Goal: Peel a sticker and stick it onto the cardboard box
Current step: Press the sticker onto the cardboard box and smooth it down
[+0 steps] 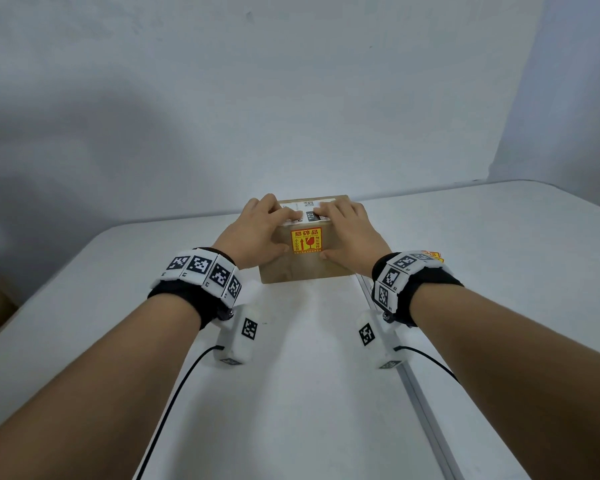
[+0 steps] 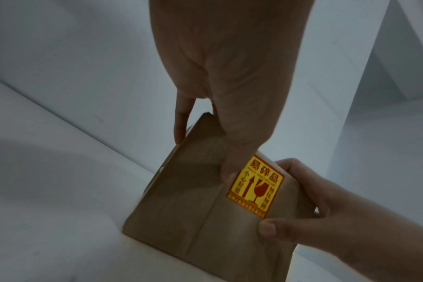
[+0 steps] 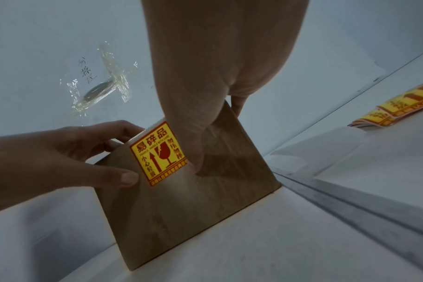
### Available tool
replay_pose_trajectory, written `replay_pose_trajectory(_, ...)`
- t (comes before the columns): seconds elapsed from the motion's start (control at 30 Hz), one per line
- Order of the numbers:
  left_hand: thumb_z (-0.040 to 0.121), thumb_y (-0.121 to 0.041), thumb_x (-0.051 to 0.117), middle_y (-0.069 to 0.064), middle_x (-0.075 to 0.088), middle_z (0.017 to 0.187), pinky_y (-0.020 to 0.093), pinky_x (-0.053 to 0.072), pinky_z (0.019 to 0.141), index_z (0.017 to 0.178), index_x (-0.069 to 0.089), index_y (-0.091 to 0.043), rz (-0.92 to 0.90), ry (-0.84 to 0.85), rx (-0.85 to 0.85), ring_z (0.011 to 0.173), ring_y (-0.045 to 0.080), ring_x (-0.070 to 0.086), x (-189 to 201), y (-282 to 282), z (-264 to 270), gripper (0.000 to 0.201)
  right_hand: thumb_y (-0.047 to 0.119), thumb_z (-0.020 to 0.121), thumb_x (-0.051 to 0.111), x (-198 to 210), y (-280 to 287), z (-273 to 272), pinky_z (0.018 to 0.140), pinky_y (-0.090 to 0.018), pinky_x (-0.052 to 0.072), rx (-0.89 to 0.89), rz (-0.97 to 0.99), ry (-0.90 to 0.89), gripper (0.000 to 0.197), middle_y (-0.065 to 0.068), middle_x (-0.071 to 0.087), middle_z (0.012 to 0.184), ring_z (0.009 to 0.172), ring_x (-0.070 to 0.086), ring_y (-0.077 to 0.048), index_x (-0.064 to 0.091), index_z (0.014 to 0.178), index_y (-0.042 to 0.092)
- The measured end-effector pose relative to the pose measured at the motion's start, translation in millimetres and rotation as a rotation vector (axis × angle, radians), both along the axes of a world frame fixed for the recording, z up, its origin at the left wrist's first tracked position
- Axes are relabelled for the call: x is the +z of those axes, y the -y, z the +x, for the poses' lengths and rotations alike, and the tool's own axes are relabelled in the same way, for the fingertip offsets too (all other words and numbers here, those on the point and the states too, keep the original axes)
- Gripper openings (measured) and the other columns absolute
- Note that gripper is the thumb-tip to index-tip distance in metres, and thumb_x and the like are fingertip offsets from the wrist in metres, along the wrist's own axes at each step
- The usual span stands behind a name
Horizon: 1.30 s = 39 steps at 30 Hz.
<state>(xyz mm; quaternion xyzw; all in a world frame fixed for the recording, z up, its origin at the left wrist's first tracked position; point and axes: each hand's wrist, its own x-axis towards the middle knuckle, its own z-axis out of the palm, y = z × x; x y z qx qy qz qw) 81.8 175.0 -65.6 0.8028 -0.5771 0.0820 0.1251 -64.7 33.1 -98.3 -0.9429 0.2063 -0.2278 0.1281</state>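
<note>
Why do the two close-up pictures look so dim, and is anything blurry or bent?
Head view: evenly lit, the table edge bowed by the wide lens, soft arm shadows. Left wrist view: dim and slightly smeared, the cardboard box shaded, the yellow sticker still bright. Right wrist view: dim too, the right hand looming large, spare stickers stretched at the edge.

Brown cardboard box (image 1: 305,268) upright on table, yellow-red fragile sticker (image 1: 306,241) flat on its near face
</note>
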Motion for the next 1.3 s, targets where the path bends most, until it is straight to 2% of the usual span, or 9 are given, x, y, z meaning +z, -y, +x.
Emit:
replay_pose_trajectory(0.2, 0.079, -0.051, 0.063, -0.002, 0.045, 0.112, 0.035, 0.05, 0.07, 0.124, 0.054, -0.032, -0.097, 0.034, 0.078, 0.108, 0.018, 0.04, -5.7, 1.7, -14.0, 0.05, 0.026, 0.074, 0.073, 0.2, -0.6, -0.3, 0.104, -0.037, 0.041, 0.002, 0.008, 0.005, 0.075, 0.0, 0.038, 0.14, 0.134, 0.027, -0.024, 0.039, 0.141, 0.021)
replay_pose_trajectory(0.4, 0.089, -0.049, 0.051, -0.005, 0.053, 0.108, 0.038, 0.048, 0.083, 0.127, 0.06, -0.035, -0.111, -0.057, 0.017, 0.102, 0.016, 0.043, 1.8, -1.3, -4.0, 0.042, 0.023, 0.076, 0.071, 0.4, 0.6, -1.0, 0.106, -0.037, 0.04, 0.018, 0.011, 0.013, 0.072, -0.001, 0.038, 0.14, 0.134, 0.027, -0.024, 0.039, 0.141, 0.02)
replay_pose_trajectory(0.57, 0.096, -0.048, 0.036, -0.007, 0.06, 0.105, 0.036, 0.047, 0.083, 0.119, 0.066, -0.033, -0.189, -0.154, 0.026, 0.094, 0.014, 0.047, -1.1, -3.3, -1.3, 0.04, 0.028, 0.081, 0.064, 2.8, -1.4, -2.2, 0.11, -0.035, 0.035, 0.019, 0.041, 0.023, 0.068, 0.0, 0.037, 0.143, 0.137, 0.025, -0.023, 0.037, 0.143, 0.02)
replay_pose_trajectory(0.7, 0.095, -0.034, 0.05, -0.003, 0.069, 0.11, 0.026, 0.044, 0.086, 0.113, 0.07, -0.023, -0.299, -0.295, -0.034, 0.099, 0.013, 0.057, -2.4, -7.5, -0.4, 0.03, 0.037, 0.087, 0.058, 3.6, -3.0, -3.0, 0.113, -0.034, 0.03, 0.013, 0.064, 0.034, 0.063, 0.0, 0.036, 0.144, 0.136, 0.026, -0.023, 0.037, 0.144, 0.02)
replay_pose_trajectory(0.8, 0.086, -0.028, 0.064, -0.004, 0.066, 0.12, 0.019, 0.042, 0.091, 0.118, 0.067, -0.023, -0.306, -0.404, -0.025, 0.107, 0.009, 0.055, -4.3, -14.7, -1.1, 0.032, 0.036, 0.092, 0.054, 5.5, -2.9, -4.4, 0.116, -0.035, 0.025, 0.029, 0.091, 0.015, 0.059, 0.0, 0.034, 0.147, 0.139, 0.023, -0.023, 0.036, 0.146, 0.019)
replay_pose_trajectory(0.93, 0.082, -0.021, 0.069, -0.005, 0.049, 0.143, 0.027, 0.036, 0.108, 0.118, 0.067, -0.026, -0.355, -0.483, 0.041, 0.131, 0.013, 0.044, -4.4, -19.9, -0.7, 0.037, 0.028, 0.088, 0.061, 13.3, 1.1, -9.0, 0.119, -0.037, 0.023, 0.062, 0.184, 0.053, 0.059, -0.002, 0.032, 0.151, 0.141, 0.026, -0.022, 0.04, 0.143, 0.019)
replay_pose_trajectory(1.0, 0.081, -0.025, 0.07, -0.006, 0.04, 0.149, 0.027, 0.033, 0.11, 0.118, 0.064, -0.031, -0.369, -0.563, 0.114, 0.134, 0.013, 0.041, -4.6, -23.1, 0.4, 0.039, 0.025, 0.084, 0.065, 15.3, 3.4, -14.2, 0.119, -0.034, 0.022, 0.028, 0.258, 0.146, 0.061, -0.002, 0.026, 0.154, 0.143, 0.025, -0.021, 0.041, 0.14, 0.019)
replay_pose_trajectory(1.13, 0.082, -0.021, 0.066, -0.004, 0.06, 0.126, 0.035, 0.052, 0.097, 0.113, 0.061, -0.038, -0.402, -0.877, 0.144, 0.117, 0.016, 0.061, -11.0, -28.1, -0.4, 0.036, 0.03, 0.084, 0.066, 11.4, 7.2, -26.7, 0.109, -0.032, 0.038, -0.145, 0.529, 0.269, 0.068, -0.003, 0.036, 0.147, 0.131, 0.045, -0.021, 0.035, 0.141, 0.012)
replay_pose_trajectory(1.3, 0.081, -0.029, 0.065, 0.0, 0.073, 0.103, 0.043, 0.052, 0.095, 0.092, 0.047, -0.035, -0.518, -0.929, 0.239, 0.1, 0.021, 0.067, -10.7, -21.9, -5.2, 0.022, 0.037, 0.087, 0.058, 7.2, 14.8, -30.3, 0.103, -0.044, 0.047, -0.262, 0.808, 0.227, 0.043, -0.01, 0.066, 0.122, 0.118, 0.06, -0.027, 0.055, 0.122, 0.011)
